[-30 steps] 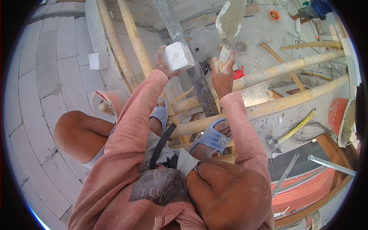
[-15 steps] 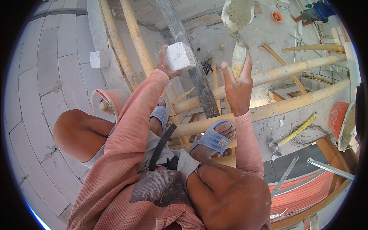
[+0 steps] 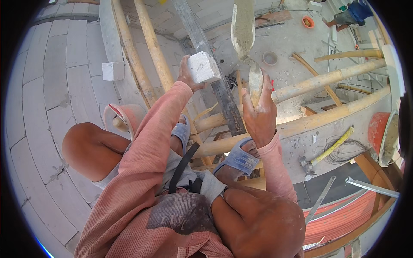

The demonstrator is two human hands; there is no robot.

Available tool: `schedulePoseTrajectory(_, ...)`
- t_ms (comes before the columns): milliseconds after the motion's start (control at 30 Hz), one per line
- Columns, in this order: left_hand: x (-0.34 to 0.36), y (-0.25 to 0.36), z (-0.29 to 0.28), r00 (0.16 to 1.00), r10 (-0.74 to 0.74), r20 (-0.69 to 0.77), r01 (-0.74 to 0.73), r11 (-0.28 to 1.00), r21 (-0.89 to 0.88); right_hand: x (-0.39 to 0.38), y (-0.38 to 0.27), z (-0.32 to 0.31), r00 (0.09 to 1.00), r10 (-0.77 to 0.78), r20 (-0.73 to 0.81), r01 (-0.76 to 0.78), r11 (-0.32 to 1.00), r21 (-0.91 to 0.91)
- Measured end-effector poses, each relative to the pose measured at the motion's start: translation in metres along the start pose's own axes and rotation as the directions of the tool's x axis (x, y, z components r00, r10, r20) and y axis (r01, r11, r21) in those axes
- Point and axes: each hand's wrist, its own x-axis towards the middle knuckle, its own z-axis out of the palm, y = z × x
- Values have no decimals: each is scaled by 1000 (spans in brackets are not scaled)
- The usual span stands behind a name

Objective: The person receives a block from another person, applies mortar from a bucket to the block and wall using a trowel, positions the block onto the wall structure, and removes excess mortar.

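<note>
A white block with a rough face is gripped by my left hand, held out in front of my knees. My right hand is closed around the handle of a trowel, whose blade points away from me and carries grey mortar. The blade is to the right of the block and apart from it. The tip of the blade runs out of the top of the picture. Behind the block passes a dark weathered beam.
Bamboo poles cross below my sandalled feet, over a lower floor. A block wall stands at left, near a pinkish bucket. At right are a yellow-handled hammer, coiled wire and a red mortar tub. Another person is far right.
The trowel and my right hand have shifted left, with the blade now nearer the block's side. My left hand and the block have barely moved. A round bucket below has come into sight.
</note>
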Motion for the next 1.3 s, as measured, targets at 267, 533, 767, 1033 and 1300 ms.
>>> schedulePoseTrajectory(267,-6,-8,15,1000,25,-13,-24,998,64,-33,42,-1,936,184,302,-133,974,-182)
schedulePoseTrajectory(533,-16,-6,10,999,42,26,-44,997,63,-29,31,22,998,67,-1,-66,995,80)
schedulePoseTrajectory(767,-3,-8,-6,995,100,29,-103,989,108,-14,43,10,897,288,335,-256,957,-136)
schedulePoseTrajectory(1033,39,0,-42,871,427,243,-475,608,636,-24,94,35,745,460,482,-223,854,-471)
schedulePoseTrajectory(1300,0,-3,-10,638,608,472,-508,-128,852,-80,36,-49,948,303,-93,-317,913,-258)
